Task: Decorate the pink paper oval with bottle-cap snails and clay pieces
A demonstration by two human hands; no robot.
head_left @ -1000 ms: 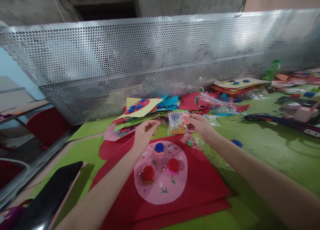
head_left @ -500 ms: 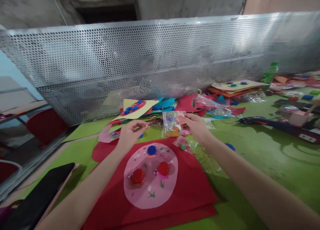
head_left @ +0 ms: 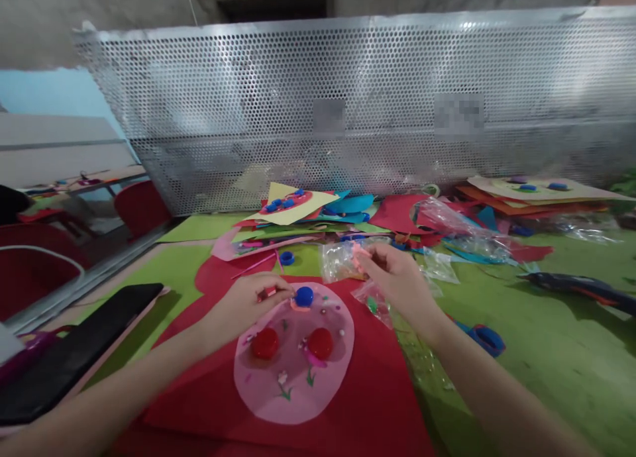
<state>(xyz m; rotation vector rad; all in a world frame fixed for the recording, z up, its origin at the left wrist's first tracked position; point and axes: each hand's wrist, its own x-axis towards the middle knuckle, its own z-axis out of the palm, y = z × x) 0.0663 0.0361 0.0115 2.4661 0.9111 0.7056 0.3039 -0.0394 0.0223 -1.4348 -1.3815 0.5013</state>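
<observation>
A pink oval lies on red sheets, with two red bottle caps, a blue bottle cap and small flower and leaf pieces on it. My left hand is over the oval's upper left edge, its fingertips pinched right beside the blue cap; whatever is in the pinch is too small to make out. My right hand pinches a small coral-pink piece above a clear plastic bag. Another clear packet with a green bit lies below that hand.
Behind stand a perforated metal panel and piles of coloured paper cutouts. A dark glue gun lies right, near blue rings. At left are a black case and red chairs. Green sheeting covers the table.
My left hand has come down and nearer, from above the red sheet to beside the blue cap. My right hand keeps the coral-pink piece at the bag. The view has turned left.
</observation>
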